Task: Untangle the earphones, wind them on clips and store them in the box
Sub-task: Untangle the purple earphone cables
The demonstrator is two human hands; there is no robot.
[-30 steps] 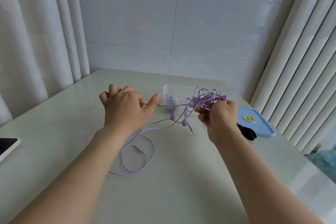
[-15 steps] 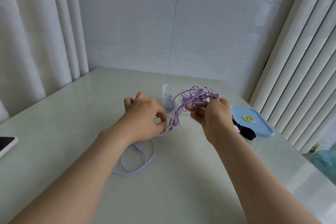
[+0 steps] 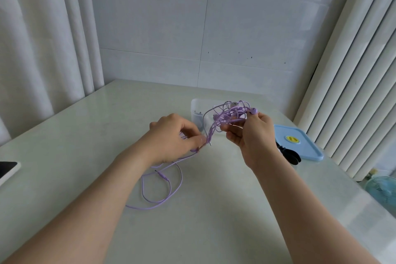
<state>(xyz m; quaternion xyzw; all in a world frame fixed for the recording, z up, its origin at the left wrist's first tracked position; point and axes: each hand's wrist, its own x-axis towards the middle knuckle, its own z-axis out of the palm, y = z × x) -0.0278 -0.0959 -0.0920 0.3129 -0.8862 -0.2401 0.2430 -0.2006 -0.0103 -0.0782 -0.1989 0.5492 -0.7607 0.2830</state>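
Our right hand pinches the tangled purple earphones above the table so the strands hang free. Our left hand pinches one strand just below to draw it out. The open box waits near the far edge.

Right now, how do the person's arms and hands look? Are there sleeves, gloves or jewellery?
The left hand and right hand wear no gloves, and no ring shows on the visible fingers. The left forearm and right forearm are uncovered up to the picture's edge: no sleeve, watch or bracelet.
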